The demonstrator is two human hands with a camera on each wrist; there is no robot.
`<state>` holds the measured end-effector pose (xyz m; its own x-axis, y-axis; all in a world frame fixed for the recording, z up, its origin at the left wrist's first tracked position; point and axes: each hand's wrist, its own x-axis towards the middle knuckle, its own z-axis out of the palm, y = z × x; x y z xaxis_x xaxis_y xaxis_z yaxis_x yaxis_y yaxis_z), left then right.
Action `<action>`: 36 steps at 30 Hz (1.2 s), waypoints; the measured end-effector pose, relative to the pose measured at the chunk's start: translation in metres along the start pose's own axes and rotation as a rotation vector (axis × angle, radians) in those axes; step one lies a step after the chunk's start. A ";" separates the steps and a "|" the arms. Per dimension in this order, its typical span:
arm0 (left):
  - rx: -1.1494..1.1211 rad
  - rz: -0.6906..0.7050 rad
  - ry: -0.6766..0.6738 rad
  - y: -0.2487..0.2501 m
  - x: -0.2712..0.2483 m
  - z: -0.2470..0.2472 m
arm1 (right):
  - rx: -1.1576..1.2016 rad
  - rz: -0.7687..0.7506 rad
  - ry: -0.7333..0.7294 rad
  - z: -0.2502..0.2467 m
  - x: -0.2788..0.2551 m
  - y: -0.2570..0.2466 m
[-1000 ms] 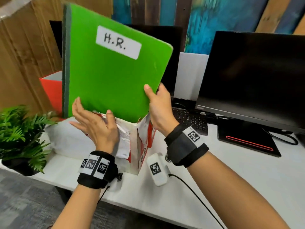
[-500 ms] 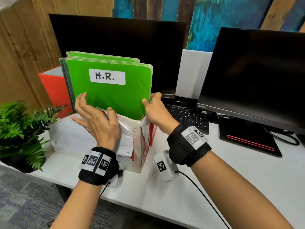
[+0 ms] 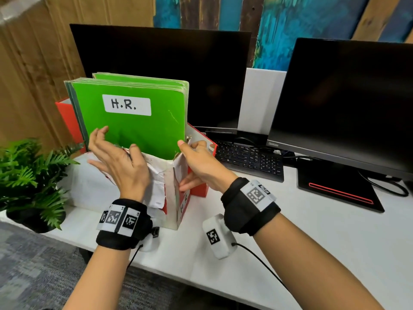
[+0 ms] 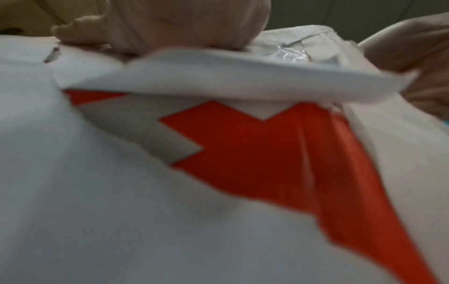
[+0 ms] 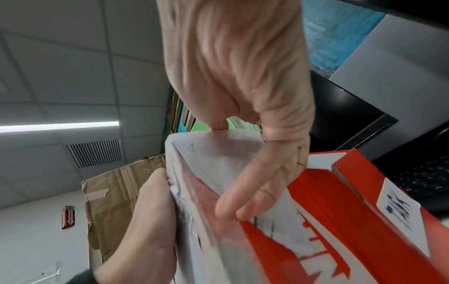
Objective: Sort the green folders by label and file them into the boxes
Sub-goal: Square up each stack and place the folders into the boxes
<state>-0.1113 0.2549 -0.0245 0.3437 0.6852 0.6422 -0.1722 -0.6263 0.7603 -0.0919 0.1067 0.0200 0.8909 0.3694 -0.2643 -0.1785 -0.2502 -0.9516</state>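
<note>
A green folder [image 3: 134, 130] labelled "H.R." stands upright at the front of a torn white-and-red box [image 3: 172, 211], with several more green folders packed behind it. My left hand [image 3: 111, 157] is at the box's front rim with its fingers spread; only its thumb touches the crumpled white flap [image 4: 218, 76]. My right hand [image 3: 196, 162] grips the box's right wall [image 5: 206, 163], with the thumb on top of the edge and the fingers [image 5: 230, 207] along the outside. Neither hand holds a folder.
A second red box [image 3: 201, 189] stands against the first one's right side, and another red box [image 3: 67, 117] stands behind on the left. A potted fern [image 3: 29, 175] sits at the desk's left corner. Two dark monitors [image 3: 167, 74] [image 3: 346, 104] and a keyboard [image 3: 250, 159] stand behind on the white desk [image 3: 290, 242].
The H.R. folder went from raised and tilted to standing down in the box. My right hand left the folder's edge and took the box's right wall. My left hand stayed at the front rim.
</note>
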 end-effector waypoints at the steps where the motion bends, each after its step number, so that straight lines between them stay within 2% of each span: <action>1: 0.008 -0.006 -0.003 -0.001 0.002 -0.002 | 0.017 -0.003 -0.012 0.004 0.001 -0.001; 7: 0.043 -0.013 -0.079 0.012 0.007 -0.010 | 0.075 -0.012 -0.043 0.002 0.003 0.001; 11: 0.107 0.182 -0.125 0.046 0.006 -0.009 | 0.135 -0.035 0.053 -0.021 0.000 0.004; 15: -0.012 0.398 -0.152 0.100 -0.002 0.008 | 0.181 -0.076 0.148 -0.059 -0.010 0.006; 18: -0.104 0.522 -0.230 0.134 -0.020 0.037 | 0.218 -0.088 0.254 -0.092 -0.018 0.014; 21: -0.079 0.558 -0.429 0.144 -0.049 0.078 | 0.187 -0.067 0.412 -0.129 -0.018 0.034; 23: 0.013 0.539 -0.649 0.136 -0.075 0.109 | 0.081 -0.036 0.548 -0.151 -0.011 0.060; 26: 0.235 0.447 -1.082 0.109 -0.112 0.152 | -0.229 0.019 0.655 -0.181 0.005 0.104; 29: 0.478 0.424 -1.379 0.080 -0.136 0.179 | -0.567 0.169 0.654 -0.200 0.011 0.140; 32: 0.639 0.416 -1.515 0.058 -0.152 0.208 | -0.781 0.225 0.604 -0.213 0.017 0.160; 36: 0.770 0.413 -1.579 0.044 -0.163 0.239 | -0.912 0.293 0.515 -0.229 0.037 0.178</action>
<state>0.0453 0.0266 -0.1193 0.9349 -0.2178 -0.2802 -0.2015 -0.9757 0.0861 0.0048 -0.1290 -0.1231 0.9704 -0.1791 -0.1617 -0.2244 -0.9164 -0.3314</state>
